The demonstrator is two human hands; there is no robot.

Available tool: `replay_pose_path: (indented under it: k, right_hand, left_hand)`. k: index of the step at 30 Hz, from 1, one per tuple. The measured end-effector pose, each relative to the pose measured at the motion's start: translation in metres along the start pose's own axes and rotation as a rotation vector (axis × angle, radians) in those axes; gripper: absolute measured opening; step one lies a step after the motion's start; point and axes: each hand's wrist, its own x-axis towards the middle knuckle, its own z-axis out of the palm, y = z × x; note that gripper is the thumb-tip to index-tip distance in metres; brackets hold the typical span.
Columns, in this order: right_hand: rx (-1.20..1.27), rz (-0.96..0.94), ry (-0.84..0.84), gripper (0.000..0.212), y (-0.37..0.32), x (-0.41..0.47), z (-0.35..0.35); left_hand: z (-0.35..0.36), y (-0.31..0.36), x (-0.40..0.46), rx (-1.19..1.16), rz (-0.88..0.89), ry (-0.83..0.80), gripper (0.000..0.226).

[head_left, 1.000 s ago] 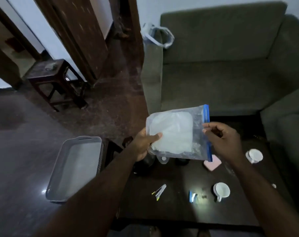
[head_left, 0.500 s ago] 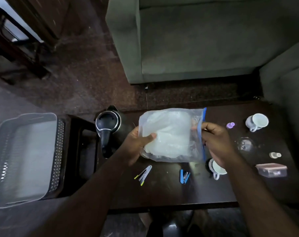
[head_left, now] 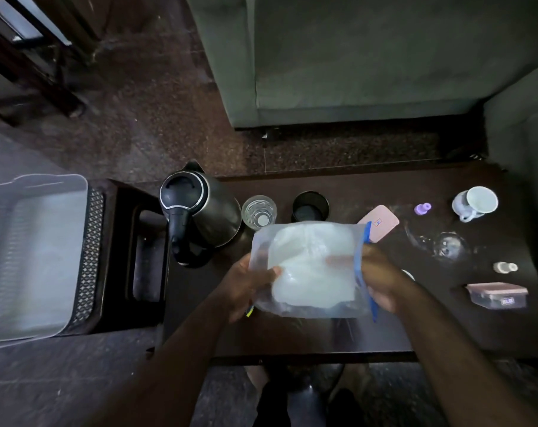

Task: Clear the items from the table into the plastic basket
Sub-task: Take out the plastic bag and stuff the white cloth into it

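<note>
- My left hand reaches in from the lower left, forearm angled up and to the right; its thumb lies across the front of the zip bag and the fingers curl behind it, clamped on the bag's left edge.
- My right hand comes in from the lower right and pinches the bag at its blue zip strip, fingers folded round that edge.
- The zip bag, clear with a white mass inside, hangs above the dark surface, near its front middle, touching nothing but the two hands.
- The plastic basket sits off the surface's left end, on a lower dark stand, well apart from the bag.
- On the surface: kettle at the left end, drinking glass just beside it, pink lid partly behind the bag, white cup at the far right.
- The lidded box carries a small blue label; its writing is too small to read, as is the mark on the pink lid.
</note>
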Motion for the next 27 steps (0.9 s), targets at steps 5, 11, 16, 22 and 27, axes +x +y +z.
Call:
replay_pose_path:
  k: [5,11,16,22,27]
  right_hand:
    - [0.043,0.097,-0.108,0.035,0.02,0.007,0.024]
    - [0.062,0.102,0.099,0.035,0.036,0.014,0.004]
    - [0.113,0.103,0.196,0.042,0.046,0.013,-0.031]
    - [0.208,0.057,0.179,0.047,0.04,0.007,-0.049]
    - [0.254,0.017,-0.027,0.051,0.019,-0.001,-0.034]
  left_hand:
    - [-0.007,-0.024,-0.004,0.086,-0.014,0.145,0.036]
    - [-0.029,-0.028,-0.004,0.186,-0.025,0.308,0.029]
    - [-0.049,-0.034,0.011,0.266,-0.088,0.457,0.03]
    - [-0.055,-0.046,0.023,0.634,-0.068,0.591,0.021]
    - [-0.033,-0.047,0.006,0.941,0.282,0.943,0.071]
